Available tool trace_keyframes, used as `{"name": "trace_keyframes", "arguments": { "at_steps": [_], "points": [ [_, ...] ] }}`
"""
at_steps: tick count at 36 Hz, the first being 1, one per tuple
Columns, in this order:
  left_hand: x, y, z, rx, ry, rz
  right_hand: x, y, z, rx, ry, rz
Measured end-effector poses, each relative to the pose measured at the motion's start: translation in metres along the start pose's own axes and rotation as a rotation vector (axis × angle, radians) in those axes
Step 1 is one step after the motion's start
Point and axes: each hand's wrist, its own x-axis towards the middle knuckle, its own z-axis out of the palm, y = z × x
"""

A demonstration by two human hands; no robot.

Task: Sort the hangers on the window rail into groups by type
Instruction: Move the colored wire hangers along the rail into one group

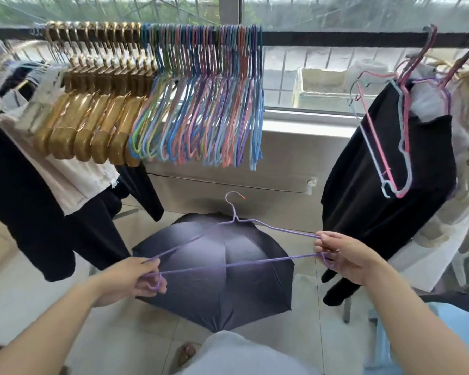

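Both hands grip one purple wire hanger (236,239) off the window rail (336,39), left hand (136,277) and right hand (344,255) pinching its ends, hook up, probably squaring it for the colored wire hangers (206,104) bunched beside the gold hangers (98,104).

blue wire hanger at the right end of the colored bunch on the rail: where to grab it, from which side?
Pinch the blue wire hanger at its neck just under the rail, coming from the right: that side is open, while the colored bunch crowds its left.
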Motion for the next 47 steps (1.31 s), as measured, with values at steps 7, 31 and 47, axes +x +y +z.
{"name": "trace_keyframes", "arguments": {
  "at_steps": [7,31,47],
  "points": [
    [-0.039,0.034,-0.001,-0.293,0.022,0.096,0.03,0.037,0.014,-0.237,0.275,0.111],
    [-0.002,0.068,0.228,0.992,0.204,0.767,-0.007,0.027,0.129,-0.069,0.084,-0.032],
    [-0.055,0.241,0.151,0.436,0.524,1.129,-0.116,-0.118,0.074,-0.49,0.418,-0.628]
  ]
}}
